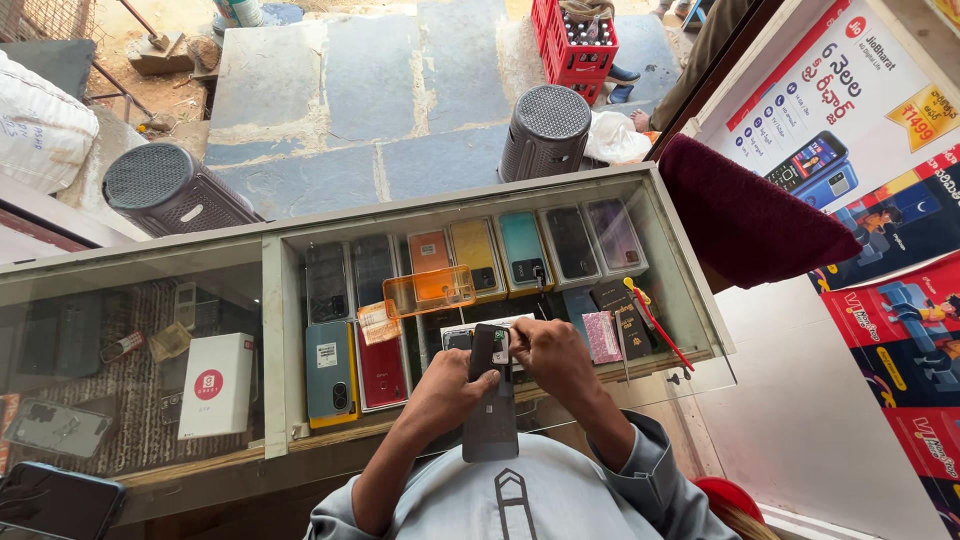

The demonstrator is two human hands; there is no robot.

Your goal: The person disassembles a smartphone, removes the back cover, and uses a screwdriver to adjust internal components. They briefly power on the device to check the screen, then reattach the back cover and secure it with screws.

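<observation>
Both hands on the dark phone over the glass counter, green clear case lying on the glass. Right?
Not quite: the clear case on the glass counter is orange, per the head view. Left hand and right hand do hold the dark phone.

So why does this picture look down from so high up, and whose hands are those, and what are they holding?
The camera sits on a person's head, so you see what they see looking down. Those are that person's own hands. The left hand holds a dark phone by its side, and the right hand grips its top end. Below is a glass counter with phone boxes inside. On the glass lie a clear orange phone case and a red pen.
</observation>
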